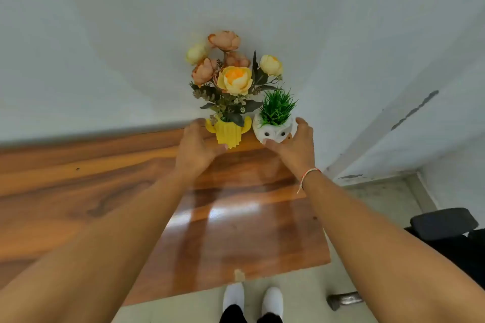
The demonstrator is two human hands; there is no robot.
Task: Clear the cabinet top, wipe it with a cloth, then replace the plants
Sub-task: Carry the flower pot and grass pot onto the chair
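Two small potted plants are standing side by side at the far right corner of a glossy wooden tabletop (105,191), close against a pale wall (105,47). The left one is a yellow cactus-shaped pot (228,134) holding a bouquet of peach and yellow flowers (233,78) that is rising tall above it. Just to its right, a white owl-faced pot (274,132) is holding a tuft of green grass (277,107). The two pots are sitting near each other with a narrow gap showing between them.

The person's left hand (196,149) is reaching to the yellow pot, its fingers spread in a loose curve, with the thumb tip touching the pot's near side and the other fingers at its far left. Whether the hand is truly gripping cannot be told. The right hand (294,145) is cupping the white pot, thumb lying against its near lower face and fingers curling around its right side. A thin thread bracelet (308,176) is circling the right wrist.

Both bare forearms are stretching out across the tabletop from the near edge. Below it, white shoes (252,299) are standing on a light floor (380,191). A dark chair (446,225) is sitting at the right.
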